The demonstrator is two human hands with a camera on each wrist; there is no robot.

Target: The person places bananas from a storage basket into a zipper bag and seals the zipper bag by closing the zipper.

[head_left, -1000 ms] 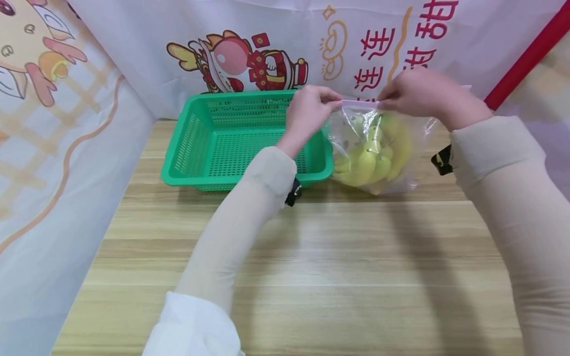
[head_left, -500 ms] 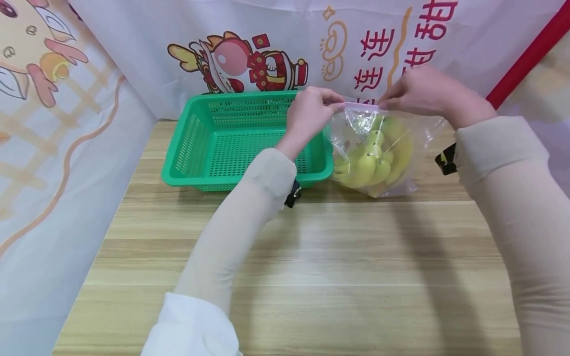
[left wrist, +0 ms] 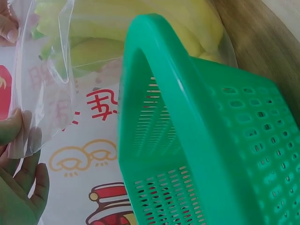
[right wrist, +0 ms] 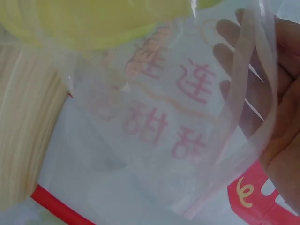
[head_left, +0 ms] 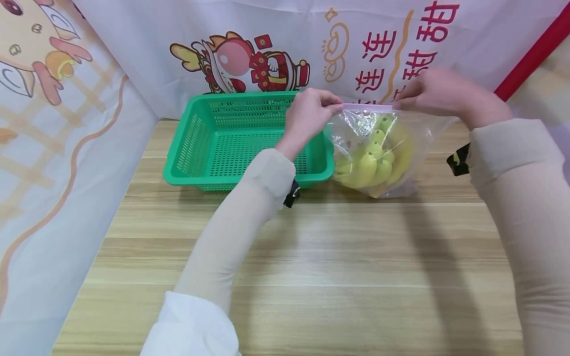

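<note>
A clear zip bag [head_left: 345,129] with a pinkish strip along its top stands upright, holding a bunch of yellow-green bananas [head_left: 367,167]. My left hand [head_left: 307,116] pinches the strip at its left corner; the left wrist view shows the thumb and fingers [left wrist: 29,169] on either side of the plastic. Farther right along the same strip, my right hand [head_left: 441,96] pinches it between thumb and forefinger. In the right wrist view several fingers [right wrist: 251,96] of that hand show through the plastic behind the bag's mouth.
A green perforated basket [head_left: 171,148] stands left of the bag, close beside it, with nothing in it. Both sit at the back of a wooden table [head_left: 347,277], against a printed cloth [head_left: 142,44]. Another cloth [head_left: 58,163] borders the left side.
My right hand has slid to the right along the strip, away from the left hand, so more of the strip shows between them. The left hand and the basket have stayed in place.
</note>
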